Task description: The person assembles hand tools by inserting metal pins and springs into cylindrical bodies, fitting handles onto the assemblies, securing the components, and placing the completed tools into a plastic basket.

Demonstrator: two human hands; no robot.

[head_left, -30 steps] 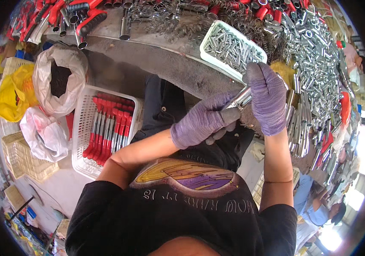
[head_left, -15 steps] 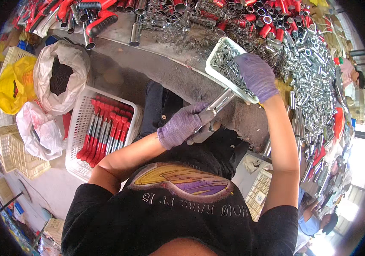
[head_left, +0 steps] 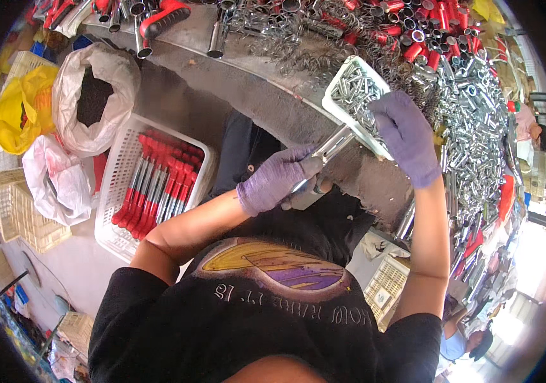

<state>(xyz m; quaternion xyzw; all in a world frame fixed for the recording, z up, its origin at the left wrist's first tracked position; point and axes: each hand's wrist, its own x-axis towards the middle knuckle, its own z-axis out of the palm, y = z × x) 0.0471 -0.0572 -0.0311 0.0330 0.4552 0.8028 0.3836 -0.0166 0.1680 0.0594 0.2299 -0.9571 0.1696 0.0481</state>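
Observation:
My left hand (head_left: 277,179), in a purple knitted glove, is closed around a shiny slotted metal tube (head_left: 336,142). The tube slants up to the right, its far end close to the lower edge of a white plastic tray (head_left: 332,107). Small silvery metal pins (head_left: 356,88) lie heaped in that tray. My right hand (head_left: 408,139), gloved the same way, is over the tray's right side with its fingers curled inward. Whatever its fingertips hold, if anything, is hidden.
Coiled wire springs (head_left: 305,54), red and chrome tubes (head_left: 442,38) and a heap of small metal parts (head_left: 474,134) cover the bench ahead and right. On the left stand a white crate (head_left: 108,239) of red-handled tools (head_left: 158,185) and an open white sack (head_left: 123,89).
My right hand has drawn back rightward from the pins, and its fingers are now curled. My left hand keeps its hold on the tube. The whole view has shifted slightly.

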